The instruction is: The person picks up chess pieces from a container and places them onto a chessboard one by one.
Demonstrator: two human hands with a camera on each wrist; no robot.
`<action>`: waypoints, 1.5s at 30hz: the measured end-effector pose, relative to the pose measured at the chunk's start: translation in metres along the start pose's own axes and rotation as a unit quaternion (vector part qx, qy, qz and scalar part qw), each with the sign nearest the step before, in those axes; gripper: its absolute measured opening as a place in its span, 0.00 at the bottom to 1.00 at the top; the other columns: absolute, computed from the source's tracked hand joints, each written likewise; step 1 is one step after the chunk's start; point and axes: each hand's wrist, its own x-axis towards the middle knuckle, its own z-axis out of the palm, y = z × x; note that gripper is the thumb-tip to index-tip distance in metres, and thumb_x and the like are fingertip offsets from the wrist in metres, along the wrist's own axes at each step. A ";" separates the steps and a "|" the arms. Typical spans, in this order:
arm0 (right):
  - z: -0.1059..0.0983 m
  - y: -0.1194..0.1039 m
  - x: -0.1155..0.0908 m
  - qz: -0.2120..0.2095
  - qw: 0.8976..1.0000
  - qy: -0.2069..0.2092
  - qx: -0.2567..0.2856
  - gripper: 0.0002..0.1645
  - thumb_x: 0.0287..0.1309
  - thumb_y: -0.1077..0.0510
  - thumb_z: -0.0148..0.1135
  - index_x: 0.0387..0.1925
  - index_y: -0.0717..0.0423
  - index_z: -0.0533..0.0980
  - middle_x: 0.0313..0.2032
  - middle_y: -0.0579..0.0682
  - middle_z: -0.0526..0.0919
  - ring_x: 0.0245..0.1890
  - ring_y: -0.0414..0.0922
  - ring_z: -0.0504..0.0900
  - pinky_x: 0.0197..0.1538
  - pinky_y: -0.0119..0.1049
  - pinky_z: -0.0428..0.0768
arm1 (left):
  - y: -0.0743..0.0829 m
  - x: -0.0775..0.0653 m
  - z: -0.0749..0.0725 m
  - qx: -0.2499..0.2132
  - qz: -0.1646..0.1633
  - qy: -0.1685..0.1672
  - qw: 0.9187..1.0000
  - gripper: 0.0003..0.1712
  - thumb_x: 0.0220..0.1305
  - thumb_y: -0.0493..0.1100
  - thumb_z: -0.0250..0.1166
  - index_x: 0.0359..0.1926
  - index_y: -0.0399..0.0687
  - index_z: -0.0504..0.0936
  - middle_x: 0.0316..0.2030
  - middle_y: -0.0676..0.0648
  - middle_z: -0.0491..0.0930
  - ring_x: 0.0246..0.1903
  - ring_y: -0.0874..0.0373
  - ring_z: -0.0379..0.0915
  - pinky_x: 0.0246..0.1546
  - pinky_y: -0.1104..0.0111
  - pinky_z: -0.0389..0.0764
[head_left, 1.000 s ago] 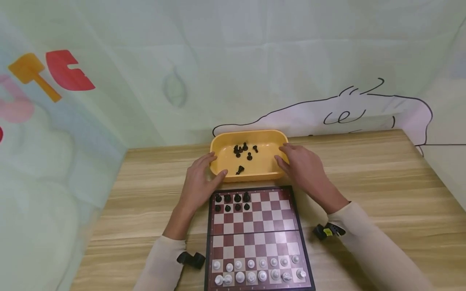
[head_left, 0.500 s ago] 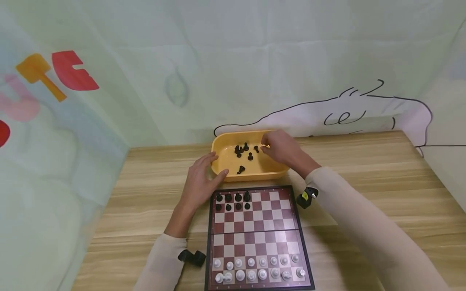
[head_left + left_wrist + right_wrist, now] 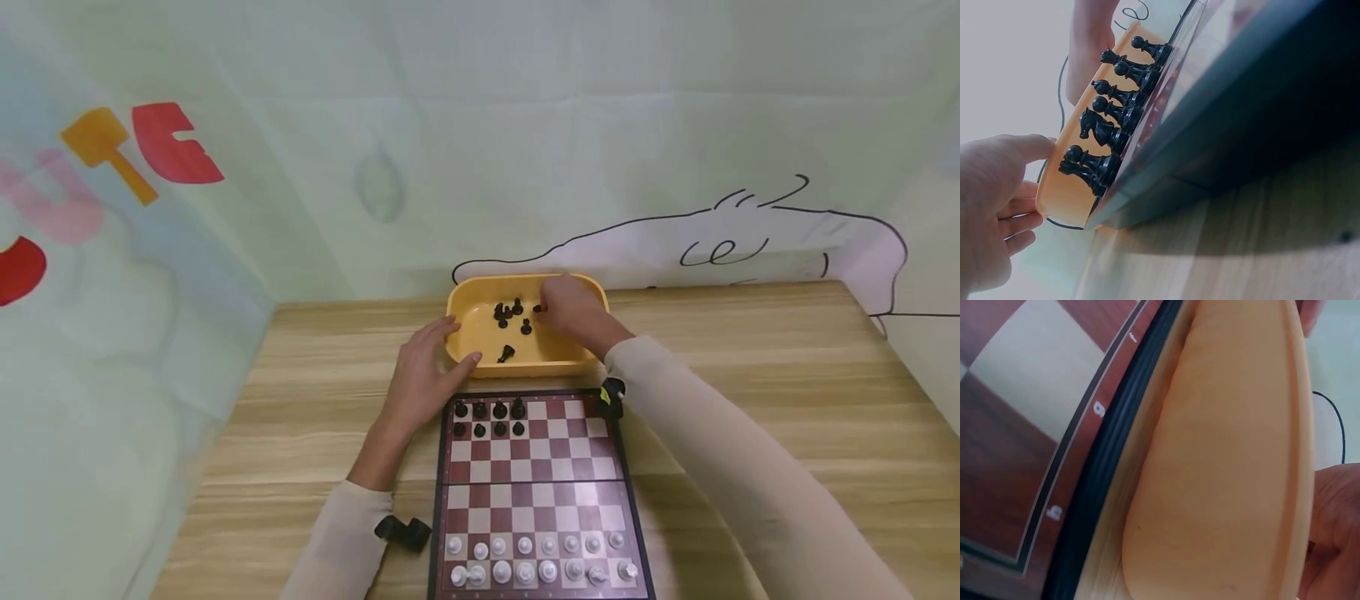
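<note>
In the head view, a yellow tray (image 3: 480, 364) holds several small black chess pieces (image 3: 507, 353). My left hand (image 3: 422, 371) grips its left end, thumb at the front rim and fingers at the side; the left wrist view also shows these fingers (image 3: 1019, 215) against the tray. My right hand (image 3: 573, 308) reaches inside the tray with curled fingers, pinching a black chess piece (image 3: 537, 309) that is partly covered. Its fingertips are hidden behind the tray wall in the right wrist view. A chessboard (image 3: 540, 471) lies in front of the tray.
Several black pieces (image 3: 1104, 128) stand on the board's far left squares. White pieces (image 3: 525, 572) stand in two rows at the near side. The wooden table (image 3: 322, 400) extends to both sides, and a printed cloth (image 3: 480, 167) hangs behind it.
My right hand has left the tray's right rim, moved left into the tray, and closed on a black piece. My left hand stays at the tray. The head view has shifted slightly.
</note>
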 end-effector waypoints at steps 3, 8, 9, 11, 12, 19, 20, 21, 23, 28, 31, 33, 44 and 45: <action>0.003 -0.001 -0.001 0.021 1.000 0.002 -0.008 0.23 0.56 0.55 0.64 0.12 0.53 0.65 0.11 0.43 0.59 0.13 0.40 0.62 0.18 0.32 0.61 | 0.003 0.001 0.001 0.003 0.004 0.000 1.000 0.35 0.57 0.61 0.64 0.58 0.43 0.74 0.63 0.46 0.68 0.63 0.53 0.58 0.63 0.55 0.57; 0.002 -0.002 -0.003 0.020 1.000 0.011 -0.011 0.21 0.56 0.55 0.64 0.12 0.55 0.69 0.10 0.45 0.63 0.13 0.40 0.65 0.18 0.32 0.63 | 0.005 0.001 0.000 0.005 0.013 0.006 1.000 0.34 0.57 0.60 0.64 0.58 0.42 0.74 0.62 0.44 0.69 0.62 0.52 0.59 0.62 0.54 0.58; 0.001 -0.002 -0.004 0.018 1.000 0.014 -0.013 0.21 0.56 0.55 0.64 0.12 0.55 0.69 0.10 0.45 0.63 0.13 0.40 0.65 0.18 0.32 0.62 | 0.006 0.001 0.000 0.005 0.014 0.007 1.000 0.34 0.57 0.59 0.64 0.58 0.42 0.74 0.62 0.44 0.69 0.62 0.52 0.60 0.62 0.54 0.58; 0.001 -0.002 -0.004 0.015 1.000 0.016 -0.016 0.22 0.56 0.55 0.65 0.11 0.54 0.69 0.10 0.44 0.62 0.13 0.40 0.64 0.18 0.31 0.62 | 0.005 0.001 0.000 0.006 0.015 0.008 1.000 0.34 0.58 0.60 0.64 0.57 0.42 0.74 0.62 0.45 0.69 0.62 0.51 0.60 0.62 0.54 0.58; 0.002 -0.002 -0.004 0.013 1.000 0.017 -0.019 0.22 0.56 0.55 0.64 0.11 0.54 0.68 0.10 0.44 0.61 0.13 0.40 0.63 0.18 0.31 0.61 | 0.005 0.001 0.000 0.006 0.016 0.009 1.000 0.34 0.58 0.60 0.64 0.57 0.42 0.74 0.62 0.45 0.69 0.62 0.51 0.60 0.62 0.54 0.58; 0.003 -0.003 -0.002 0.001 0.999 0.022 -0.039 0.24 0.57 0.56 0.62 0.10 0.52 0.65 0.10 0.44 0.59 0.14 0.40 0.61 0.18 0.32 0.61 | 0.003 0.000 -0.001 0.006 0.008 0.005 1.000 0.35 0.58 0.61 0.63 0.58 0.42 0.74 0.63 0.45 0.68 0.62 0.51 0.59 0.62 0.53 0.57; 0.003 -0.003 -0.002 0.000 0.999 0.022 -0.042 0.23 0.57 0.56 0.62 0.10 0.52 0.65 0.10 0.44 0.59 0.14 0.40 0.61 0.18 0.32 0.61 | 0.003 0.000 -0.001 0.007 0.005 0.004 1.000 0.35 0.58 0.61 0.63 0.58 0.43 0.74 0.63 0.45 0.68 0.62 0.51 0.59 0.62 0.54 0.57; 0.003 -0.003 -0.001 0.000 0.999 0.022 -0.043 0.23 0.57 0.56 0.62 0.11 0.52 0.65 0.11 0.44 0.58 0.15 0.41 0.61 0.18 0.33 0.61 | 0.003 -0.001 -0.001 0.009 0.003 0.003 1.000 0.34 0.58 0.61 0.63 0.58 0.43 0.74 0.63 0.46 0.68 0.62 0.52 0.59 0.62 0.54 0.57; 0.004 -0.003 -0.001 0.000 0.999 0.021 -0.042 0.21 0.56 0.56 0.63 0.13 0.53 0.66 0.12 0.44 0.60 0.16 0.41 0.63 0.19 0.33 0.62 | 0.003 -0.001 -0.001 0.011 0.000 0.001 1.000 0.34 0.58 0.62 0.62 0.58 0.43 0.74 0.63 0.46 0.68 0.62 0.52 0.59 0.63 0.54 0.57; 0.003 -0.002 -0.002 -0.002 0.999 0.018 -0.033 0.18 0.56 0.56 0.64 0.16 0.54 0.68 0.14 0.46 0.66 0.17 0.42 0.66 0.21 0.33 0.64 | 0.002 -0.001 -0.001 0.013 0.000 0.001 1.000 0.34 0.58 0.61 0.62 0.58 0.43 0.74 0.63 0.45 0.68 0.62 0.52 0.59 0.62 0.54 0.57; 0.001 0.000 -0.004 -0.008 0.999 0.019 -0.036 0.21 0.56 0.58 0.62 0.12 0.53 0.65 0.12 0.45 0.63 0.16 0.41 0.63 0.20 0.33 0.63 | 0.002 -0.001 -0.001 0.016 -0.002 0.001 1.000 0.34 0.58 0.62 0.62 0.58 0.43 0.74 0.63 0.46 0.68 0.62 0.52 0.59 0.62 0.54 0.57; -0.001 0.002 -0.005 -0.014 0.999 0.023 -0.038 0.24 0.55 0.61 0.60 0.09 0.52 0.61 0.10 0.44 0.58 0.14 0.41 0.60 0.20 0.33 0.60 | 0.003 -0.001 -0.001 0.015 -0.002 0.000 1.000 0.35 0.58 0.62 0.62 0.58 0.43 0.74 0.63 0.46 0.68 0.62 0.52 0.59 0.62 0.54 0.57; -0.006 0.012 -0.019 -0.051 0.997 0.064 0.009 0.13 0.53 0.65 0.56 0.15 0.53 0.75 0.15 0.44 0.70 0.18 0.40 0.66 0.24 0.32 0.66 | 0.002 -0.001 0.002 0.013 -0.007 -0.004 1.000 0.35 0.59 0.62 0.62 0.58 0.42 0.74 0.63 0.46 0.68 0.63 0.51 0.58 0.63 0.54 0.56; -0.007 0.013 -0.021 -0.055 0.996 0.067 0.019 0.09 0.54 0.64 0.57 0.21 0.55 0.79 0.20 0.45 0.76 0.21 0.41 0.70 0.27 0.33 0.71 | 0.002 -0.001 0.002 0.013 -0.008 -0.004 1.000 0.35 0.59 0.62 0.62 0.58 0.42 0.74 0.63 0.46 0.68 0.63 0.51 0.58 0.63 0.54 0.56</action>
